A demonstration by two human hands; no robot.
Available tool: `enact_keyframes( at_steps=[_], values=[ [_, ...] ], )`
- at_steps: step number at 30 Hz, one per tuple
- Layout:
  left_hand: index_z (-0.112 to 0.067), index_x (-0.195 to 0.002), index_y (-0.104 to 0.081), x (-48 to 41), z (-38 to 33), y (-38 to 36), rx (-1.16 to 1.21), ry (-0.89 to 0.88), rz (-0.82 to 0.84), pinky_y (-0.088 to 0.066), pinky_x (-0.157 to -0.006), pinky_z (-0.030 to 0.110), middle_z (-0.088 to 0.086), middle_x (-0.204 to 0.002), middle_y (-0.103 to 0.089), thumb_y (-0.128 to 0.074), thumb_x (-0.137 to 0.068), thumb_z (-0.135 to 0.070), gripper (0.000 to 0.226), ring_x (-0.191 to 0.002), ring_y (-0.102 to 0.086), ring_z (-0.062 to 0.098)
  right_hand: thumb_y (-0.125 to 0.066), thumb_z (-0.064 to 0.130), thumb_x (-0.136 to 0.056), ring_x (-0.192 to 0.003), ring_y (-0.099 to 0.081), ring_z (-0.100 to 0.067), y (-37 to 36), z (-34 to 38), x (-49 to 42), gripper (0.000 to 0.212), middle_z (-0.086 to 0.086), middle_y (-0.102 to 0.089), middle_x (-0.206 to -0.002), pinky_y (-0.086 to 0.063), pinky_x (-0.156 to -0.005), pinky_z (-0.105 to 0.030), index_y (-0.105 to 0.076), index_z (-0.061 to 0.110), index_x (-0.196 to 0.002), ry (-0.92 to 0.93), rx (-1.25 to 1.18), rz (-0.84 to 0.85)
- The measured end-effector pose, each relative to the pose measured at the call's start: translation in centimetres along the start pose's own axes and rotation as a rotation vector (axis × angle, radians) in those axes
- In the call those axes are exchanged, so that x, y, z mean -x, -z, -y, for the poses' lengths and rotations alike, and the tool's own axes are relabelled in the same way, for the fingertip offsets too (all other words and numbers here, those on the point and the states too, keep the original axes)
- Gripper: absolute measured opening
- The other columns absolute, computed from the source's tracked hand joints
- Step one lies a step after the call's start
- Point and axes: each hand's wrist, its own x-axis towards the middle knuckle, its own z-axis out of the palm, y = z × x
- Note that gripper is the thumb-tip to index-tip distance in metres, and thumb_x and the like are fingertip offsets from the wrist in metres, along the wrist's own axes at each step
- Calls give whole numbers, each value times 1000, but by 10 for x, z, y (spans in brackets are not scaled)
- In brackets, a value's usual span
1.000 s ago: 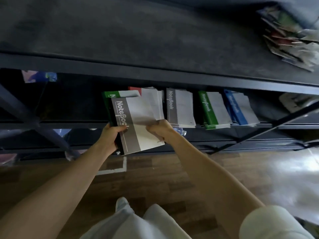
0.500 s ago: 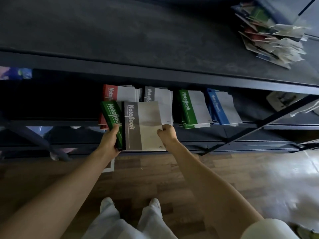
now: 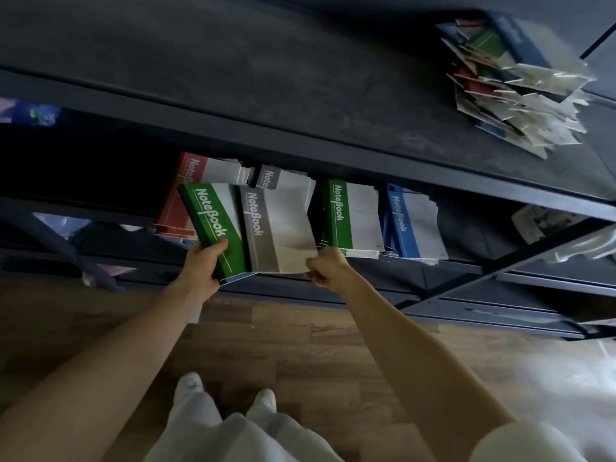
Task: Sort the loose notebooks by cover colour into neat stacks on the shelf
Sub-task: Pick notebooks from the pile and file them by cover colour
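Note:
My left hand (image 3: 203, 266) grips a small bundle of notebooks with a green notebook (image 3: 213, 225) on top. My right hand (image 3: 325, 266) pinches the lower right corner of a grey notebook (image 3: 276, 228) lying partly over that bundle. Both are held in front of the lower shelf (image 3: 466, 266). On that shelf stand four stacks: a red stack (image 3: 186, 195), a grey stack (image 3: 283, 180), a green stack (image 3: 350, 215) and a blue stack (image 3: 411, 221). The grey notebook hangs just before the grey stack.
A messy pile of loose notebooks (image 3: 513, 85) lies at the right end of the dark top shelf (image 3: 266, 78). Diagonal metal braces (image 3: 500, 271) cross the frame. Papers (image 3: 540, 221) lie further right on the lower shelf. Below is wooden floor (image 3: 300, 345) and my feet.
The grey notebook has slid rightwards off the green one, which now shows fully in my left hand. Both hands have risen closer to the lower shelf's stacks.

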Motion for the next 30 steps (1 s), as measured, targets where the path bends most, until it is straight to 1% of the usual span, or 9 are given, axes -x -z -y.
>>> enact_keyframes(
  at_steps=[5, 8, 10, 12, 17, 23, 26, 28, 30],
  values=[
    [-13, -133, -48, -4, -9, 8, 10, -12, -57, -44, -86, 43, 14, -132, -54, -52, -94, -6, 40, -119, -53, 33, -47, -7, -88, -55, -62, -20, 3, 10, -24, 21, -10, -62, -74, -55, -48, -26, -56, 7, -99, 45, -25, -193],
    [-12, -133, -47, -7, -20, 18, -13, -15, -57, -44, -85, 43, 14, -132, -54, -53, -94, -6, 40, -116, -54, 32, -55, -6, -84, -91, -66, -36, 1, 17, -43, 22, -21, -66, -100, -56, -81, -44, -63, -3, -104, 75, 41, -373],
    [-13, -133, -48, -9, -26, 29, -34, -9, -62, -44, -85, 43, 14, -132, -54, -53, -93, -5, 40, -113, -54, 31, -59, -3, -83, -101, -63, -35, -3, 24, -48, 25, -21, -65, -108, -53, -87, -37, -63, -5, -108, 62, 110, -409],
    [-14, -132, -48, -12, -33, 39, -46, 6, -63, -44, -86, 44, 14, -131, -55, -53, -92, -4, 41, -114, -54, 32, -62, -2, -82, -101, -64, -33, -11, 34, -56, 26, -19, -65, -103, -52, -82, -32, -64, -5, -107, 34, 128, -400],
    [-13, -124, -49, -18, -46, 48, -105, 25, 0, -44, -83, 42, 12, -117, -57, -50, -89, 8, 41, -102, -55, 30, -59, -2, -80, -90, -67, -37, -36, 39, -89, 30, -20, -66, -105, -58, -75, -47, -57, 0, -110, -9, -5, -369],
    [-11, -121, -49, -23, -48, 44, -148, 63, 11, -45, -82, 42, 12, -113, -56, -50, -89, 8, 37, -101, -55, 29, -54, 4, -86, -99, -66, -32, -46, 33, -84, 28, -18, -68, -107, -54, -83, -34, -61, -1, -112, 11, 115, -351],
    [-12, -120, -50, -25, -45, 32, -180, 71, 50, -45, -81, 43, 13, -117, -56, -49, -88, 10, 39, -102, -54, 29, -53, 8, -89, -88, -67, -29, -40, 35, -68, 24, -16, -68, -96, -52, -71, -33, -63, 0, -110, 11, 122, -340],
    [-11, -127, -48, -25, -43, 21, -201, 78, 89, -44, -83, 44, 13, -118, -56, -50, -88, 11, 45, -102, -53, 29, -52, 14, -93, -69, -62, -23, -34, 35, -54, 16, -9, -62, -80, -49, -59, -32, -63, 2, -97, -31, -20, -190],
    [-11, -130, -48, -26, -39, 7, -216, 80, 131, -44, -85, 44, 15, -123, -56, -50, -87, 12, 49, -105, -54, 31, -48, 27, -97, -62, -57, -18, -26, 38, -35, 26, -4, -57, -73, -46, -59, -29, -57, 8, -82, -79, -120, 37]
  ],
)
